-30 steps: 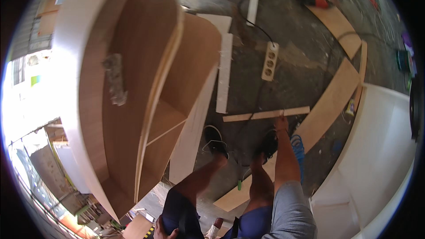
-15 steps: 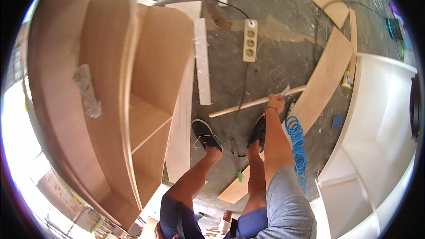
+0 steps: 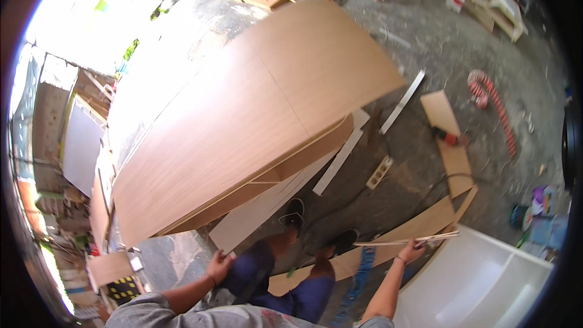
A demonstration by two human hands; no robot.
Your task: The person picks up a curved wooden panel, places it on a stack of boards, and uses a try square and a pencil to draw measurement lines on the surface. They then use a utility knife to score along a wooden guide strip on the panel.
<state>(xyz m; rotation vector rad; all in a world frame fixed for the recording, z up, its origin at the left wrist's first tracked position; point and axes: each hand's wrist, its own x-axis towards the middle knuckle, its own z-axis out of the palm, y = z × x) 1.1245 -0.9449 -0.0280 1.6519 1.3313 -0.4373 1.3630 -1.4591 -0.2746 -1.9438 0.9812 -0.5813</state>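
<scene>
My right hand (image 3: 411, 251) is closed around a thin wooden strip (image 3: 379, 243), lifted near the open white cabinet. A small pale thing also shows by those fingers, too small to name. My left hand (image 3: 219, 266) is beside my left knee with its fingers curled; whatever they hold, if anything, I cannot make out. Ahead on the left stands a large wood-veneered cabinet (image 3: 255, 109), its broad curved side panel toward me. Long pale boards (image 3: 261, 206) lie between it and my feet.
A power strip (image 3: 379, 173) with its cable lies on the floor. Plywood pieces (image 3: 419, 222), a red-and-black power tool (image 3: 446, 138) and a blue coiled hose (image 3: 358, 279) are to the right. The white cabinet (image 3: 480, 273) stands at lower right, a red coiled hose (image 3: 501, 109) farther off.
My view has swung up and left, bringing in the wooden cabinet's broad side. The wooden strip stays in my right hand. My left hand shows more fully beside my knee.
</scene>
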